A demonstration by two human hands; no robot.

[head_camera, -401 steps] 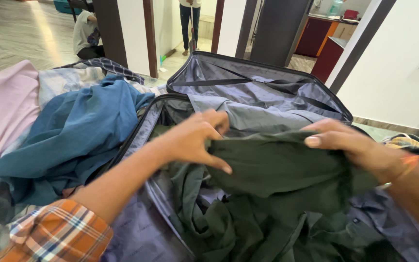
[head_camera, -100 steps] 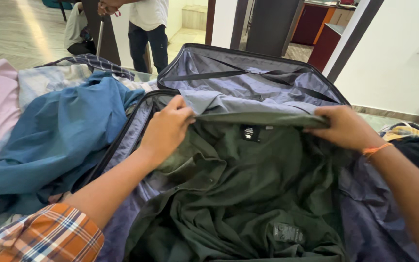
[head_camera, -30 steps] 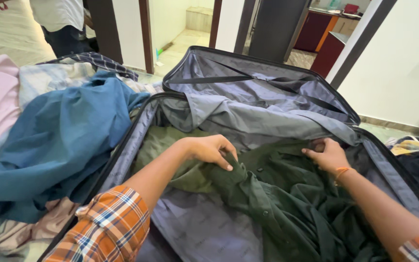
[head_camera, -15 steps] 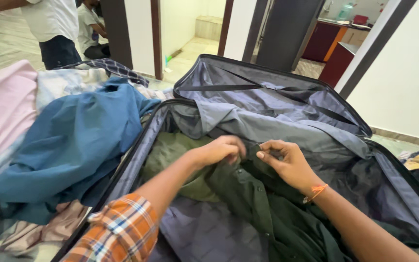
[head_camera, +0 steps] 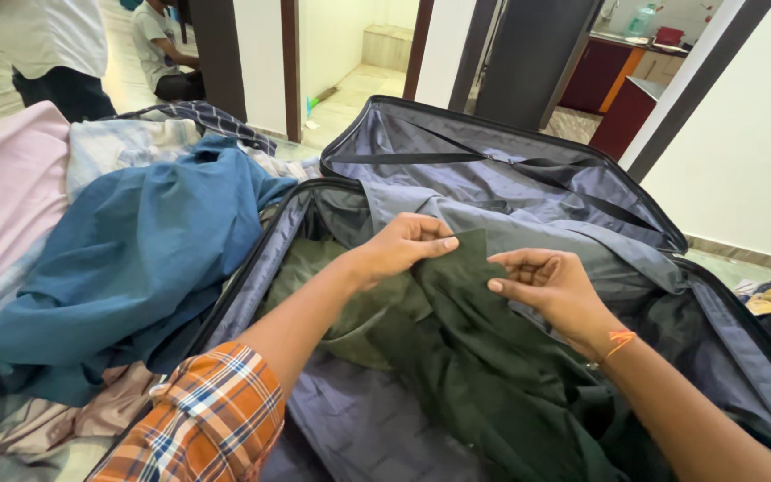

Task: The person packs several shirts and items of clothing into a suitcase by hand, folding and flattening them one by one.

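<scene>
Closest to me I see my left forearm in an orange plaid sleeve (head_camera: 194,419), reaching up across the open suitcase (head_camera: 252,286). Under it lies the case's grey-violet lining (head_camera: 359,428), bare in the near corner. My right forearm comes in from the lower right, with an orange thread (head_camera: 619,339) at the wrist.

Both arms meet over a dark green garment (head_camera: 475,357) that lies crumpled in the case's lower half, filling most of it. My left hand (head_camera: 403,245) has its fingers pinched together on an upper corner of the garment, lifting a small flap of it. My right hand (head_camera: 542,281) sits just beside, fingers curled and closed on the same flap's right edge. A lighter olive piece (head_camera: 350,308) shows beneath my left arm.

To the left of the case, a blue cloth (head_camera: 127,259) is heaped on a pile of clothes, with pink fabric (head_camera: 2,187) beyond it and a dark checked piece (head_camera: 198,120) at the far edge.

Behind my hands the case's lid (head_camera: 493,170) stands propped open, grey lining and black straps showing.

Farther off I see a white wall (head_camera: 742,143) on the right, dark door frames, a tiled floor (head_camera: 350,94), maroon cabinets (head_camera: 617,89), and two people (head_camera: 55,45) at top left.
</scene>
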